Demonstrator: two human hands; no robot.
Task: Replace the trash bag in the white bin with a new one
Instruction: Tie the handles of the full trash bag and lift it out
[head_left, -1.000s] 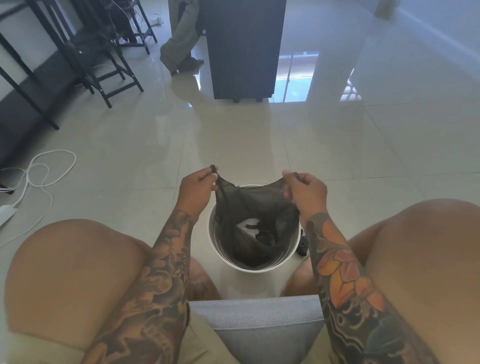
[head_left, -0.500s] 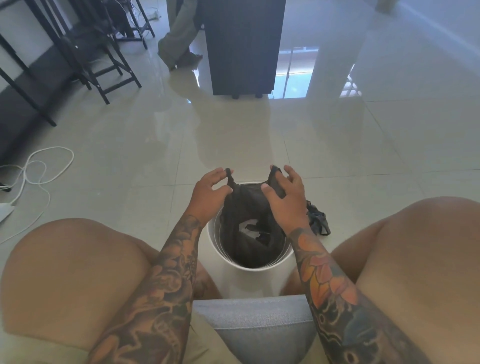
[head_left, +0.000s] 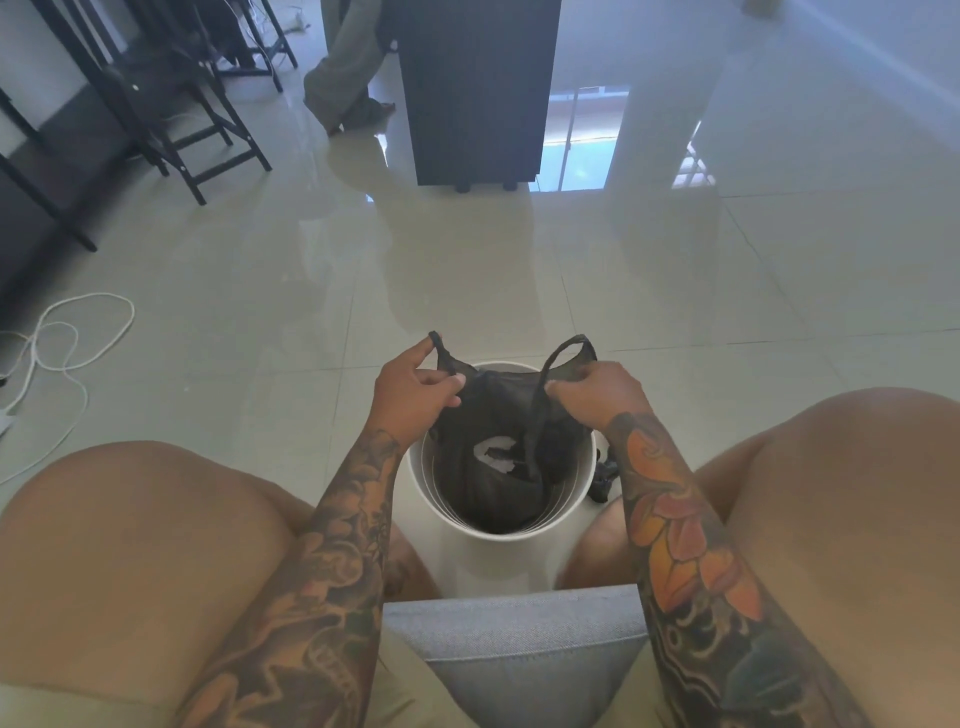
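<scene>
Now both handle loops stand clear above the fingers, left hand (head_left: 415, 389) and right hand (head_left: 597, 389) each pinching one, so the black bag (head_left: 498, 467) looks ready to lift from the white bin (head_left: 519, 535).

Glossy pale tile floor (head_left: 675, 291), grout lines visible, window reflection near the far middle. Tall dark cabinet (head_left: 478, 88) on small feet stands on it at centre top. Just left of the cabinet, a second person's trouser leg (head_left: 340, 67), loose olive fabric bunched at the floor. Black chairs (head_left: 176, 104) and frame legs crowd the upper left. White cable (head_left: 78, 332) loops loosely across the tiles at the left edge. Grey fabric seat edge (head_left: 519, 644) at the bottom centre.
</scene>
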